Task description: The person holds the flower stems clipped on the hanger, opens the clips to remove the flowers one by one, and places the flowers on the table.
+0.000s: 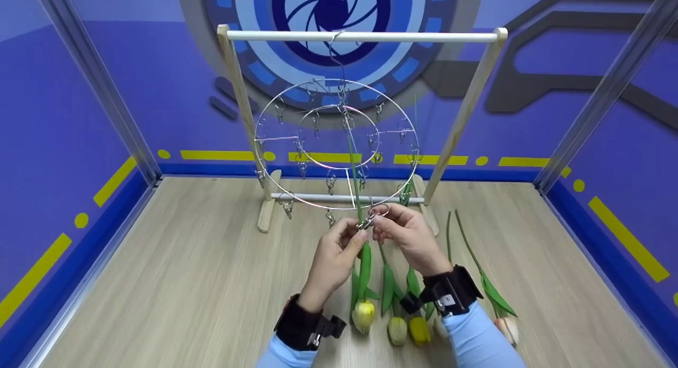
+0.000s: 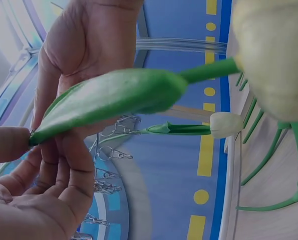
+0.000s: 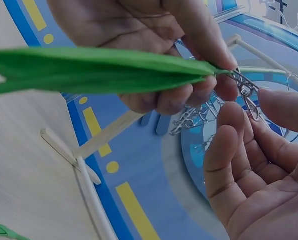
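Observation:
My left hand pinches the stem of a pale yellow artificial tulip between thumb and fingers, just above its leaf. The bloom hangs downward. My right hand pinches a metal wire clip by its handle end, and the clip's front end meets the stem at the left fingertips. Both hands are below the near edge of a round wire hanger with several dangling clips. Another tulip, with a white bloom, hangs head down behind in the left wrist view.
A wooden rack with a white top bar carries the hanger by its hook. On the table lie more tulips: a bright yellow one, a cream one and a pinkish one. Blue patterned panels enclose the area.

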{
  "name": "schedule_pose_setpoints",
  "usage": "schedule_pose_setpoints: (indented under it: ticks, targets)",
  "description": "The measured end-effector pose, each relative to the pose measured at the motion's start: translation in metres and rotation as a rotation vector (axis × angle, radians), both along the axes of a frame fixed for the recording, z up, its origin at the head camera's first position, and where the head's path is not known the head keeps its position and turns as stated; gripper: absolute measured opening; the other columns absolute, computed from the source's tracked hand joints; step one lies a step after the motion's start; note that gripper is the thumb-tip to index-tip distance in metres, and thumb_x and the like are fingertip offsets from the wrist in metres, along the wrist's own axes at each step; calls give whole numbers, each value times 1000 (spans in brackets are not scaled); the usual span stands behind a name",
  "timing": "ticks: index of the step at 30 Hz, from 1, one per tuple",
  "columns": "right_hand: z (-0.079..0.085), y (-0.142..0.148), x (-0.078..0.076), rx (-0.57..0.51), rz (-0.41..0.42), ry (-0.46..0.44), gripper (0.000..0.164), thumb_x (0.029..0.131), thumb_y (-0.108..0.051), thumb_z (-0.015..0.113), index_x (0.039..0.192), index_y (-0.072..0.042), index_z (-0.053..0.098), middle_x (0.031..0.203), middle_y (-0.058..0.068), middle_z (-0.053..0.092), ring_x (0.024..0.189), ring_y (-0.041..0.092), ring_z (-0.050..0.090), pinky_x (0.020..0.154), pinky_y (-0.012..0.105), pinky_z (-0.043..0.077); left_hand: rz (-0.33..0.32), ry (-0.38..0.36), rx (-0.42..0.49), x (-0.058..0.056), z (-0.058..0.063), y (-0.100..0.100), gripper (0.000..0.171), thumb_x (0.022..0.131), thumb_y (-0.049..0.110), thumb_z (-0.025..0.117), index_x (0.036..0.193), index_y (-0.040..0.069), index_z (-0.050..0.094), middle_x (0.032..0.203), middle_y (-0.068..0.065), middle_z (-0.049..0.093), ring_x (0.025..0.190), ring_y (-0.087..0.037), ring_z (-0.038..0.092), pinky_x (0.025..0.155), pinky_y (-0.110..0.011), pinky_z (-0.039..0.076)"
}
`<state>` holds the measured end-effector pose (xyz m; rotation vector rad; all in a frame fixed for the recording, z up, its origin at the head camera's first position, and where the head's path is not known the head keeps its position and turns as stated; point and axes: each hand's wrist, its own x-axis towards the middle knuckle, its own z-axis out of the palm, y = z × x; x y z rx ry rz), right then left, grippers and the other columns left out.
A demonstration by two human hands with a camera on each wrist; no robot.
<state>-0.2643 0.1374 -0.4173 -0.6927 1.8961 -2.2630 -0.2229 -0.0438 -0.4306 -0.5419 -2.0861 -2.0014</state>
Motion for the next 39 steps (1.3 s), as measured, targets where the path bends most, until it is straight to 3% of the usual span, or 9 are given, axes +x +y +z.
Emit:
schedule_pose_setpoints:
  ticks: [8,14,28,39]
  targets:
    - [5,-7,0,6,-36,31,8,103,-2,59,108,1,65,91,4,67,73,12,63,64,23,52,-60,-98,-11,2,-2,-7,24,101,9,64,118,-8,62,102,-15,67,89,-15,64,78,-24,53]
    - [8,-7,0,8,-62,23,6,102,-4,61,105,-1,66,91,7,68,71,13,62,62,24,52,-79,-125,-41,8,-4,-15,18,101,8,65,109,-8,64,96,-11,66,86,-15,62,77,-24,51]
    - [6,-2,1,40,-44,23,3,100,-2,64,102,-1,66,86,4,67,68,13,59,63,24,51,3,-59,-158,9,-10,-20,14,101,12,66,103,-1,68,93,-9,67,80,-12,58,74,-24,48]
    - [5,0,0,48,-50,66,4,98,-1,66,102,1,66,86,4,68,66,14,59,62,24,49,24,24,-207,8,-10,-22,10,99,11,68,101,2,70,88,-5,67,77,-9,55,72,-22,47]
